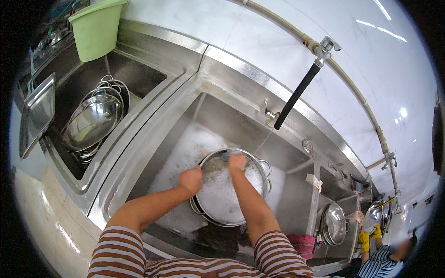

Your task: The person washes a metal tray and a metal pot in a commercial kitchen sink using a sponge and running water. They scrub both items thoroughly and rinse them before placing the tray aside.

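A round metal pan (263,181) with loop handles sits tilted in the foamy water of the sink (222,118) before me. Suds cover much of its inside. My left hand (190,180) is closed on the pan's left rim. Inside the pan, near its far edge, my right hand (237,161) is closed over a grey scrubber (226,156). My fingers hide most of that scrubber, so its exact kind is unclear. A second rim shows just under the pan at the lower left, partly hidden by foam.
Stacked metal pans (95,120) lie in the left basin beside a metal tray (37,116) and green bucket (96,30). A black hose (296,97) hangs over the sink's back edge. At right are more pans (334,224), a red cloth (301,245) and a yellow-gloved co-worker (382,266).
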Action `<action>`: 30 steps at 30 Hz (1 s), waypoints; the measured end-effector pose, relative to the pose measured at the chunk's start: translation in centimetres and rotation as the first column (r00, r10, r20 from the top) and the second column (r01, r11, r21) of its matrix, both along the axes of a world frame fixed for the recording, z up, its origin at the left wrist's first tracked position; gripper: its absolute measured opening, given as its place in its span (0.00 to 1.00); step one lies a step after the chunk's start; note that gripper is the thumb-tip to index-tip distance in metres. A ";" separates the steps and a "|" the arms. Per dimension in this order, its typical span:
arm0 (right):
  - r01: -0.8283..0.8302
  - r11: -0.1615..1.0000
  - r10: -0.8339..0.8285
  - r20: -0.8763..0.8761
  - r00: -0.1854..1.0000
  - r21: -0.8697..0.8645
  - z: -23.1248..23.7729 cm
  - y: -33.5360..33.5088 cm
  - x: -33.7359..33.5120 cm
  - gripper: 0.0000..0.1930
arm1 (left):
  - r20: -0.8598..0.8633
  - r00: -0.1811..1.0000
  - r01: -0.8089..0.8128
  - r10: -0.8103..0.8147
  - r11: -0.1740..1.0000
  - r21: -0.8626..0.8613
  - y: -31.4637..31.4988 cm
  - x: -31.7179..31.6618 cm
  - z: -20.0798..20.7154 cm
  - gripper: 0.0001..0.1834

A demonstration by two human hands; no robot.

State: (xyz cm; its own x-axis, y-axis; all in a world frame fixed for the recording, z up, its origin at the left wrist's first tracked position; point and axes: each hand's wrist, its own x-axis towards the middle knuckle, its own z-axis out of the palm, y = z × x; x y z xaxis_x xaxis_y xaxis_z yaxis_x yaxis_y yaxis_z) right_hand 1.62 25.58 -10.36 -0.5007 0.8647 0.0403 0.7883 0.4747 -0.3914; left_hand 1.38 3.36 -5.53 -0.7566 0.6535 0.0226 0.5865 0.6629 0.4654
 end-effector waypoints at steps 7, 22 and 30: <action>-0.396 0.900 0.318 0.348 0.882 0.182 -3.7 -0.2 -0.6 0.10 | 0.012 1.000 -0.002 0.002 1.000 -0.022 0.6 0.2 -0.3 0.09; 0.414 0.904 -0.425 -0.123 0.897 -0.106 -2.5 2.2 2.9 0.12 | 0.025 1.000 -0.017 0.017 1.000 -0.025 0.0 0.2 0.2 0.10; -0.277 0.935 0.302 -0.087 0.949 0.221 0.2 -3.5 0.6 0.11 | -0.014 1.000 0.002 -0.002 1.000 0.021 0.1 -0.1 -0.9 0.09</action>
